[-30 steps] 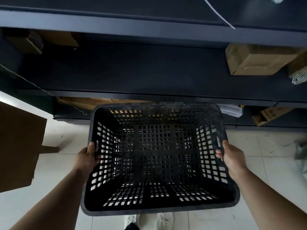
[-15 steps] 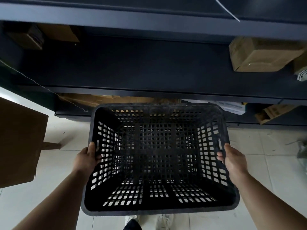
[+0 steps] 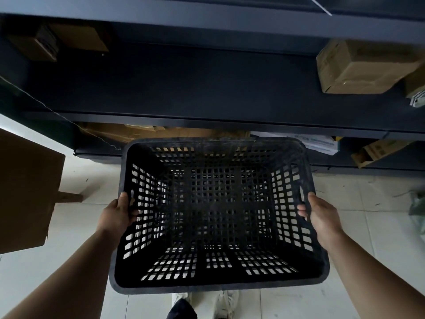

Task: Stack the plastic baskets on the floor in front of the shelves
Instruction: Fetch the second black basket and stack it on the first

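Holding the black plastic basket level in the centre of the frame, the person has one bare hand on each side wall, beside the handle slots. The left grip wraps the left rim with its fingers curled inside against the mesh. The right grip does the same on the right rim. Matching holds at mid-length probably keep the basket balanced and mouth-up, so that it can go down flat.

It hangs above the pale tiled floor, with its far rim close to the lowest edge of the dark shelves. Its near rim is over the person's shoes at the bottom of the frame. That seems to be the spot the task names. No second basket shows plainly, and whether one lies beneath, behind the mesh, cannot be told.

Cardboard boxes sit on the shelf at upper right, and a brown cardboard sheet stands at the left edge.
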Demonstrator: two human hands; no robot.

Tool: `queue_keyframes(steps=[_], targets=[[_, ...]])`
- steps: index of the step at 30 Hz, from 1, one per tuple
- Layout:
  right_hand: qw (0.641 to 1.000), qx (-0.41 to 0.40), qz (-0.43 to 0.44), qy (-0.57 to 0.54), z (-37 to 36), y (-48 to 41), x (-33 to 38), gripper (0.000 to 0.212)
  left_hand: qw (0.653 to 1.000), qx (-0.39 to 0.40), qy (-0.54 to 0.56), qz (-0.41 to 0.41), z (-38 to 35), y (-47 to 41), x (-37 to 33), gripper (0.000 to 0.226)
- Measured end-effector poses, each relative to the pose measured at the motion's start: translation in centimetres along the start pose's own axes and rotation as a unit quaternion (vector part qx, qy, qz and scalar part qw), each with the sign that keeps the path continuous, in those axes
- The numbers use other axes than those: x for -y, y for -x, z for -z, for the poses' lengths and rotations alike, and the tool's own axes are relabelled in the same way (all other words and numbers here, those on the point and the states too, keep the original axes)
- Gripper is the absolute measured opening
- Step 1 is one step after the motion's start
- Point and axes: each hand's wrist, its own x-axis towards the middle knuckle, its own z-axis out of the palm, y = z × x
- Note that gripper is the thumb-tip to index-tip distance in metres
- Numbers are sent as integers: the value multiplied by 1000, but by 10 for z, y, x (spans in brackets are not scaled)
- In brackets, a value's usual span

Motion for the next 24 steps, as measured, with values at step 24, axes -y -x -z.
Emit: queue_keyframes(steps=[24], targets=[[996, -2, 77, 46, 5, 0, -18, 31, 976, -67, -171, -120, -3, 15, 7, 31]])
